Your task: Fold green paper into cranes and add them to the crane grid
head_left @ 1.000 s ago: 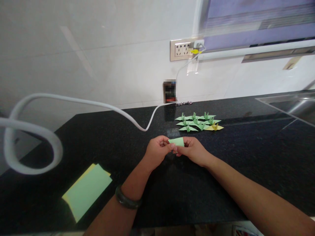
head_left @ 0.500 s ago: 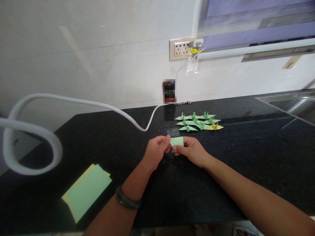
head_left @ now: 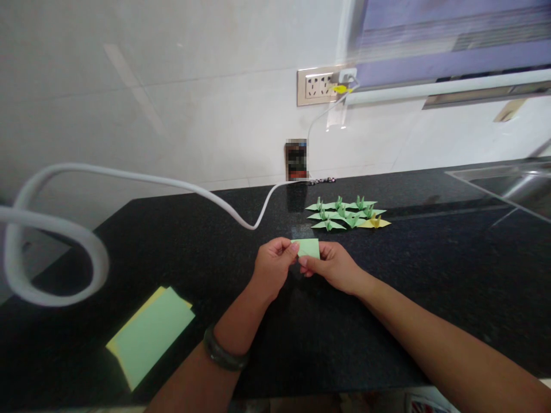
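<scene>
Over the middle of the glossy black stone bench (head_left: 206, 246), a small light-green folded paper piece (head_left: 309, 247) is pinched between two hands: the bare left hand (head_left: 273, 264) clamps its left end between thumb and fingers, and the bare right hand (head_left: 338, 267) grips its lower right part likewise. Aligning or creasing a fold seems the step in hand; the next move probably calls for matched edges and firm thumb pressure. Nearer the bench's back edge sit light-green folded paper cranes (head_left: 342, 212) and one yellow paper crane (head_left: 376, 222); toward its front left lies a stack of green and yellow rectangular sheets (head_left: 152, 338). Half a second earlier the left thumb stood higher; now it lies lower across the piece's left end.
</scene>
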Demonstrator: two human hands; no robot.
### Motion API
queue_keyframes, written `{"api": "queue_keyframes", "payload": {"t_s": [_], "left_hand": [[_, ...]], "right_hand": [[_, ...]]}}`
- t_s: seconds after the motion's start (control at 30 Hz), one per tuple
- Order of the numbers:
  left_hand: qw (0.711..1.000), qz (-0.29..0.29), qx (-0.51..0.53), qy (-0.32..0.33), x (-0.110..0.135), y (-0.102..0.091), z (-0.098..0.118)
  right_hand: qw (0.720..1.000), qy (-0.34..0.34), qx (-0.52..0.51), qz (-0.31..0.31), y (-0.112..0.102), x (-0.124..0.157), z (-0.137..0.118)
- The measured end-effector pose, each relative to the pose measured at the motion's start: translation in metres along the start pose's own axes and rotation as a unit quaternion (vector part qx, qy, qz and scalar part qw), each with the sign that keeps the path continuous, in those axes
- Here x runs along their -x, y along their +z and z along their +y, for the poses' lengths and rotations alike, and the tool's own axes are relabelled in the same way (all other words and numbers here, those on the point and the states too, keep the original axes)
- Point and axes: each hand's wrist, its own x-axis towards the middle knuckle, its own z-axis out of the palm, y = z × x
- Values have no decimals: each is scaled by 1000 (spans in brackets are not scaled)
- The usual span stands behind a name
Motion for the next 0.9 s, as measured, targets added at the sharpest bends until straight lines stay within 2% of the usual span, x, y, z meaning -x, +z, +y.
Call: {"api": "queue_keyframes", "payload": {"t_s": [0.1, 0.27, 0.4, 0.57, 0.73, 0.83, 0.9], "left_hand": [[998, 8, 51, -19, -2, 0, 1], [993, 8, 104, -56, -2, 1, 4], [989, 1, 118, -85, -1, 2, 4], [984, -10, 140, -108, 0, 2, 4], [981, -45, 154, -111, 1, 1, 3], [984, -45, 139, -106, 1, 1, 4], [984, -46, 135, -106, 0, 0, 4]], "right_hand": [[1000, -16, -16, 8, -2, -1, 0], [991, -74, 17, 110, -7, -2, -1], [984, -77, 51, 153, -7, -1, -4], [979, -66, 35, 190, -5, 0, -4], [977, -72, 32, 196, -4, -1, 0], [968, -137, 112, 180, -6, 0, 1], [947, -198, 195, 159, -9, 1, 1]]}}
